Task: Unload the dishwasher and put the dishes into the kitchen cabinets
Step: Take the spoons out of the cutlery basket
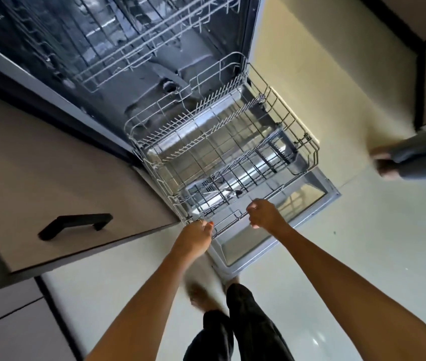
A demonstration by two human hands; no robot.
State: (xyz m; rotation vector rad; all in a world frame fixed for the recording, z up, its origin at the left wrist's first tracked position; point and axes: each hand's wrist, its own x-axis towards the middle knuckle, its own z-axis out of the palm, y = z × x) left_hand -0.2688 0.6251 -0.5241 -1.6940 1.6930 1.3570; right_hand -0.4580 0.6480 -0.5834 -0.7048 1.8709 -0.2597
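The dishwasher stands open with its door (318, 188) folded down to the floor. The lower wire rack (308, 142) is slid out over the door and holds only a spoon (232, 194) near its front. Both my hands are at the rack's front rail (229, 222): my left hand (196, 237) grips the left corner and my right hand (262, 213) grips the rail further right. The upper rack (139, 61) sits inside the tub and holds no dishes that I can see.
A beige cabinet door (50, 178) with a black handle (75, 225) stands left of the dishwasher. Another person's feet (386, 162) are on the pale floor at the right edge. My own legs and feet (217, 303) are just before the dishwasher door.
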